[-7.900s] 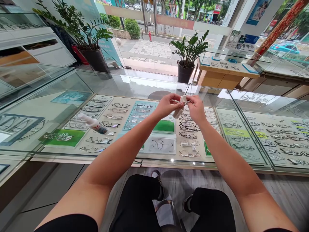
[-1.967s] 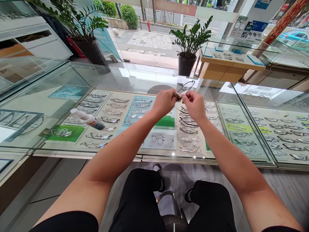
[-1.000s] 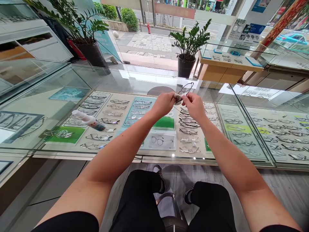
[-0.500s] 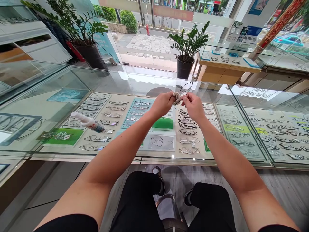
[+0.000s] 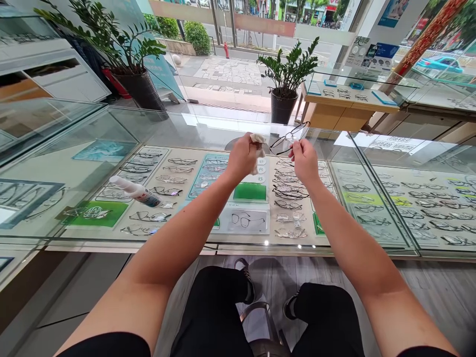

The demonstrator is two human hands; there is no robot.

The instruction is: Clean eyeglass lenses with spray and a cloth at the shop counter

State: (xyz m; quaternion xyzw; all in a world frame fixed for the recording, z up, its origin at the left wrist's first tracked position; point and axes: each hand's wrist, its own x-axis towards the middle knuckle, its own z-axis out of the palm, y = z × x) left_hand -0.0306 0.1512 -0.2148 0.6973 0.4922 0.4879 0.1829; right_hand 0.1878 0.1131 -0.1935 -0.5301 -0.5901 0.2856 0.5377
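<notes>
Above the glass counter, my right hand (image 5: 305,159) is closed on a pair of dark-framed eyeglasses (image 5: 277,146), which it holds up and tilted. My left hand (image 5: 242,157) is closed around a crumpled pale cloth (image 5: 258,144). The cloth is to the left of the eyeglasses and apart from them. Part of the cloth hangs below my left fingers. A white spray bottle (image 5: 136,191) stands on the glass to the left of my left forearm, with its nozzle toward the upper left in the picture.
The glass display counter (image 5: 178,243) holds rows of eyeglasses and green cards under its top. Two potted plants (image 5: 284,104) stand beyond it near the window. A wooden display table (image 5: 334,111) is at the back right. A stool (image 5: 262,342) is between my legs.
My hands have moved apart. The cloth has come away from the eyeglasses to the left, and my right hand has turned the eyeglasses so more of the frame shows.
</notes>
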